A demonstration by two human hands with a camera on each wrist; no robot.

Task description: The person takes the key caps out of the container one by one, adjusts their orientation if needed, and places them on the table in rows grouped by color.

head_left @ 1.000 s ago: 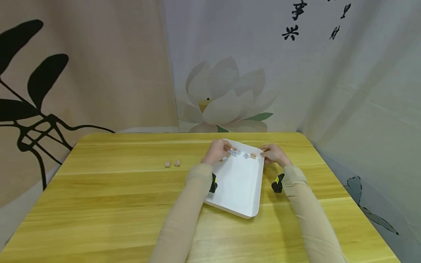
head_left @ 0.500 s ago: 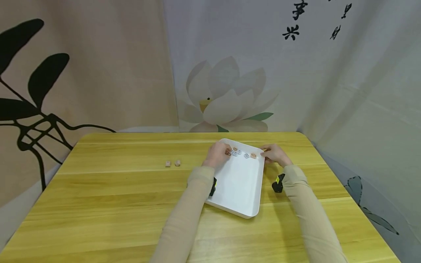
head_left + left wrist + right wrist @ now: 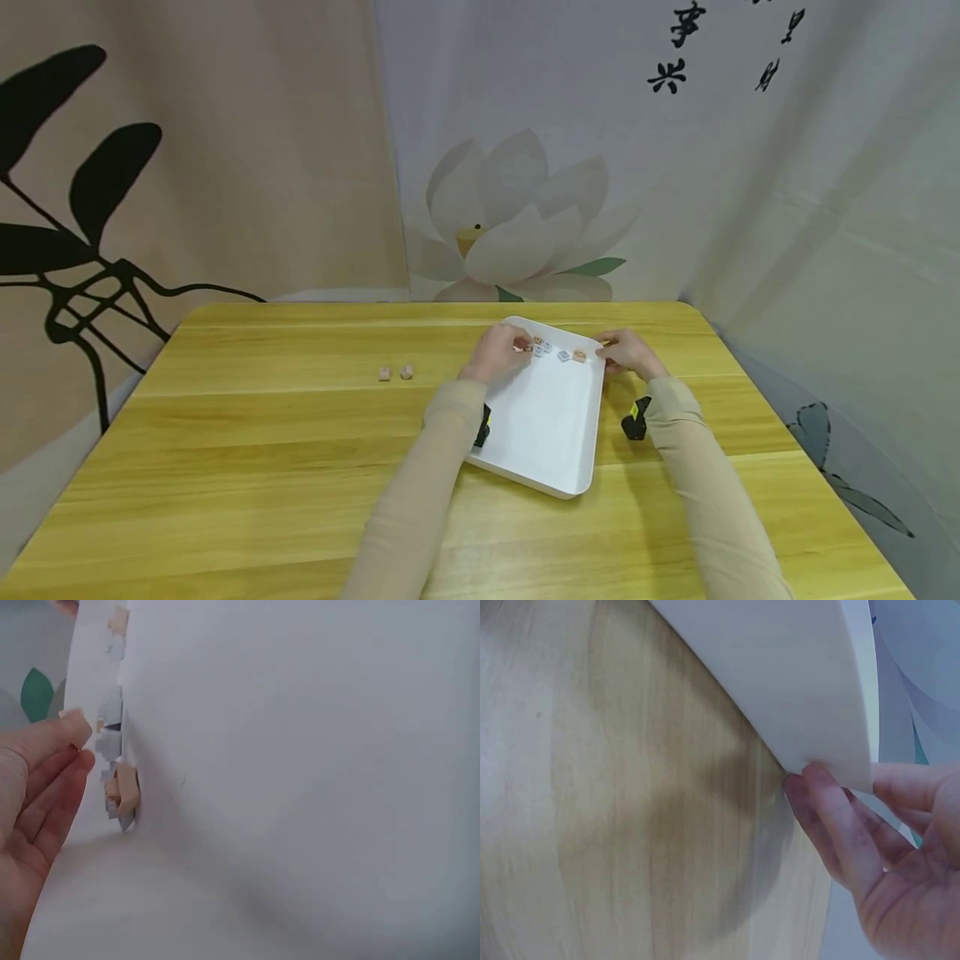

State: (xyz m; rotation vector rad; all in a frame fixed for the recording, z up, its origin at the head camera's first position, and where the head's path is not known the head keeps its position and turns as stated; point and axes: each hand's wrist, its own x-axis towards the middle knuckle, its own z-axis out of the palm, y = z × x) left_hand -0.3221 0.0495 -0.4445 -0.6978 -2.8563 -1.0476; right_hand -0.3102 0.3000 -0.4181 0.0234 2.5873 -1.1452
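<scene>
A white rectangular tray [image 3: 540, 433] lies angled on the table, with several small orange and pale grey keycaps [image 3: 564, 356] along its far side. My left hand [image 3: 495, 352] is over the tray's far left part. In the left wrist view its thumb and fingertips pinch a small pale keycap [image 3: 81, 735], just above a cluster of orange and grey keycaps [image 3: 127, 787]. My right hand [image 3: 628, 352] grips the tray's far right corner. The right wrist view shows fingers [image 3: 844, 825] against the corner's underside and the thumb at the rim.
Two light pinkish keycaps [image 3: 385, 374] sit on the wooden table [image 3: 247, 467], left of the tray. Behind the table's far edge hangs a curtain [image 3: 300, 167] printed with a lotus and dark leaves.
My left hand has shifted slightly at the tray's far left side; an orange keycap seen beside it a second ago is out of sight. My right hand stays on the corner.
</scene>
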